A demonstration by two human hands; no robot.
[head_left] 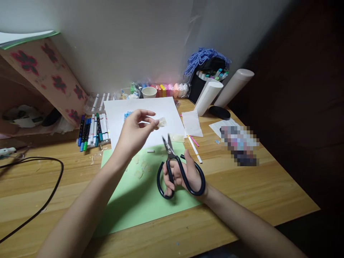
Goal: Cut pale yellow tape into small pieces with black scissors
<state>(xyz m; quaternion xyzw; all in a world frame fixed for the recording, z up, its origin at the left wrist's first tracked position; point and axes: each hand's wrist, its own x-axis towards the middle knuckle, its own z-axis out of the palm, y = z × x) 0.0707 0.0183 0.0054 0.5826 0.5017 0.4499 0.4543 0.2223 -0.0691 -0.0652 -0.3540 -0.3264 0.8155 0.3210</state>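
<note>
Between the thumb and fingers of my left hand (138,130) is a small pale, patterned piece of paper (162,123), held above a white sheet (115,111). My right hand (185,172) grips black-handled scissors (170,152), whose blades stand slightly apart and point away from me. The scissors are over a green sheet (139,200), a little below and right of the paper piece. Several torn-looking pale scraps (139,174) and a small white cap-like piece (151,151) lie on the green sheet. Partly behind my left hand, a blue patch (127,115) shows on the white sheet.
Markers (92,130) lie at the left, near a black cable (62,168). A paper cup (149,92) and colourful packets (163,90) line the wall. A black pen holder (195,86), white bottles (209,97) and a blurred item (239,145) are at the right.
</note>
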